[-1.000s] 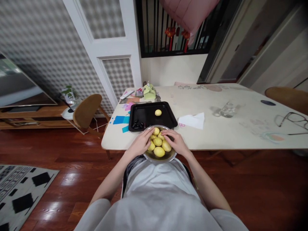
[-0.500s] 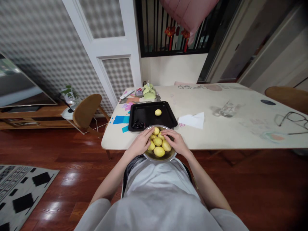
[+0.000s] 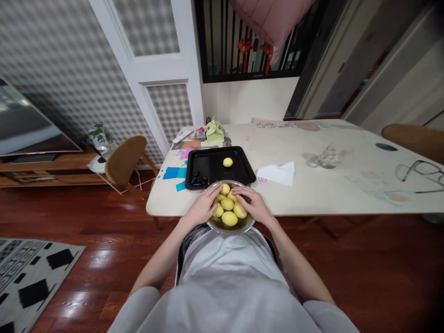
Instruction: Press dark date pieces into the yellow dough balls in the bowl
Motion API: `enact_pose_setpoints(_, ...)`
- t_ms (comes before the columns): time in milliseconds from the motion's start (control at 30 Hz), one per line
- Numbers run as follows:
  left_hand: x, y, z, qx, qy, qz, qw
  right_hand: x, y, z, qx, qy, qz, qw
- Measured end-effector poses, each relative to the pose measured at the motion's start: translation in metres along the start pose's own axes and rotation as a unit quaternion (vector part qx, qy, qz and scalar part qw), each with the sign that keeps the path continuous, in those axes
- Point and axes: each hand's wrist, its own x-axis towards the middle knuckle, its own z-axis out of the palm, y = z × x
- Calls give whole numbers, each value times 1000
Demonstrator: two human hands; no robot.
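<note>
A round metal bowl (image 3: 231, 231) of yellow lemons (image 3: 229, 218) sits against my body at the table's front edge. My left hand (image 3: 204, 203) lies over the bowl's left rim, its fingers stretched out toward the lemons at the far side. From the right, my right hand (image 3: 255, 202) reaches over the rim with its fingers extended onto the lemons and its thumb apart. Neither hand has a lemon lifted. Just beyond the bowl lies a black tray (image 3: 215, 159) with a single lemon (image 3: 228, 162) and several small dark, shiny pieces (image 3: 199, 179) in its near left corner.
White paper (image 3: 277, 173) lies right of the tray on the pale table (image 3: 301, 199). Farther right are a clear glass (image 3: 329, 157) and eyeglasses (image 3: 425, 169). A green box (image 3: 215, 132) and a white remote (image 3: 183, 136) stand behind the tray. A wooden chair (image 3: 126, 162) is at the left.
</note>
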Motion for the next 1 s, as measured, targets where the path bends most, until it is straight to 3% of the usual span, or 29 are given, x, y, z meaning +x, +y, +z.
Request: enact_pose_setpoints(1000, 0, -1, 1, 5, -1, 0, 1000, 1, 0, 0, -5, -2, -1, 1000)
